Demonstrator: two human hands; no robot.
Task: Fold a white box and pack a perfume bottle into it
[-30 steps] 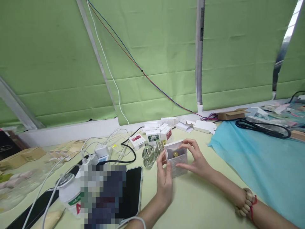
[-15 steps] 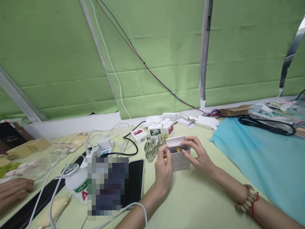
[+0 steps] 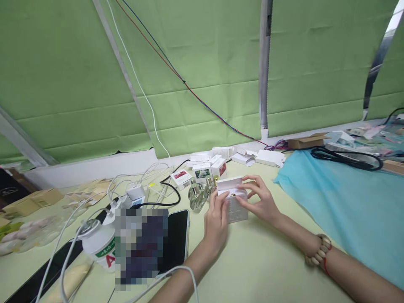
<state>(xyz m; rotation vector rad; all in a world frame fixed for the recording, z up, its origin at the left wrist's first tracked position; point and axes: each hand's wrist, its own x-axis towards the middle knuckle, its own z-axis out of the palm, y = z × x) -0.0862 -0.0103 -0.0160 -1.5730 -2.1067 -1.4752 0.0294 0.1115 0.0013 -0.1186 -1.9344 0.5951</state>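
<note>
A small white and grey cardboard box [image 3: 238,210] stands upright on the table with its top lid raised at the back. My left hand [image 3: 217,214] grips the box's left side, fingers over the top edge. My right hand [image 3: 261,202] holds the top right, with the thumb at the front rim and the fingers by the lid. Just a sliver of a gold cap [image 3: 232,195] shows inside the box opening. Close to my left hand, several clear glass bottles [image 3: 198,198] with silvery caps stand together, a gold-topped one partly hidden behind the box.
Small printed boxes [image 3: 202,172] and opened white cartons [image 3: 269,158] lie at the back. On the left are a phone [image 3: 173,237], a white bottle [image 3: 100,244], chargers and loose white cables. Blue sheeting [image 3: 334,202] with a coiled black cable [image 3: 345,158] covers the right side.
The gold cap has sunk lower into the box. My right fingers have shifted slightly over the opening. Another person's hand at the far left has gone from view.
</note>
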